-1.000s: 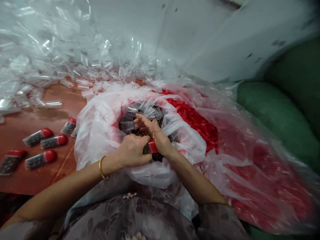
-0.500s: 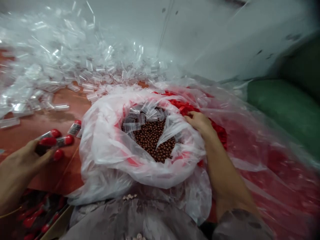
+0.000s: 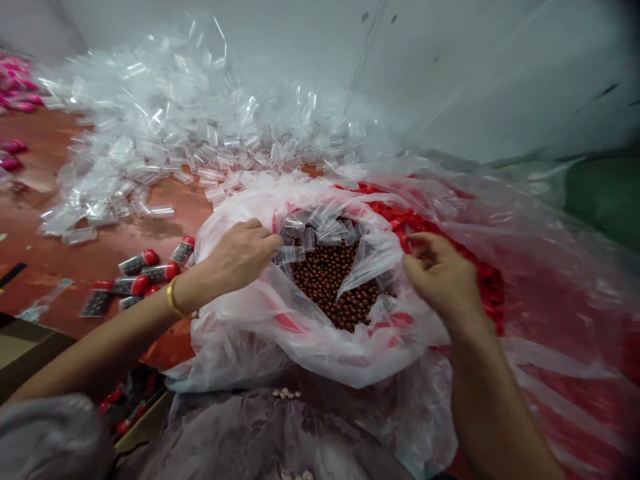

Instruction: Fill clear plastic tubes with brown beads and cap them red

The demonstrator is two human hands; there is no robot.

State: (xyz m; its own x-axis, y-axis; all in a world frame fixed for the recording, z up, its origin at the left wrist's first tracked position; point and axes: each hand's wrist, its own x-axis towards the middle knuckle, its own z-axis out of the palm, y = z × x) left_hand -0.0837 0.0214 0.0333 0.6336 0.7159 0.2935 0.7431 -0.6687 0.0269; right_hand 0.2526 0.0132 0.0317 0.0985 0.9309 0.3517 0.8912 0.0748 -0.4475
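Below the left fingers, a box [image 3: 144, 423] of red-topped tubes [image 3: 123, 427] is partly hidden by the left forearm [image 3: 125, 337]. The left hand [image 3: 241, 257] is curled beside a clear tube [image 3: 295, 255]; whether it is gripped cannot be told. The right hand [image 3: 445, 277] is half-curled near red pieces [image 3: 393, 215], any hold obscured. Between both hands' fingers, brown beads [image 3: 325, 273] are contained in a white bag [image 3: 340, 363]. Beyond, blurred clear tubes [image 3: 165, 127] are heaped.

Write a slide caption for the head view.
Left hand at clear tubes atop brown beads in a plastic bag; right hand beside red pieces.
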